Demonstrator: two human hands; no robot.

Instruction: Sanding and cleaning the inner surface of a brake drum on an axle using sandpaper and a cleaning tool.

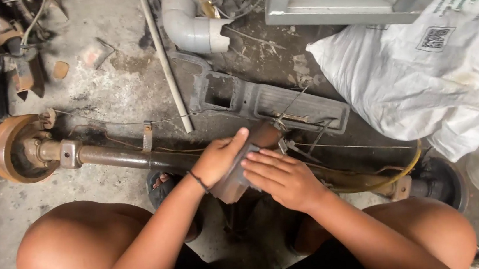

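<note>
Mid-step: left hand (pixel 216 161) grasping a flat brown block (pixel 242 166), right hand (pixel 281 177) fingers pressed flat on it (unclenched), above rusty axle (pixel 119 156); steadying needed next

Soft, even daylight, brightest on the white sack (pixel 420 70) at right; the top-left corner falls into shadow. Focus is fairly sharp, edges slightly stretched.
</note>
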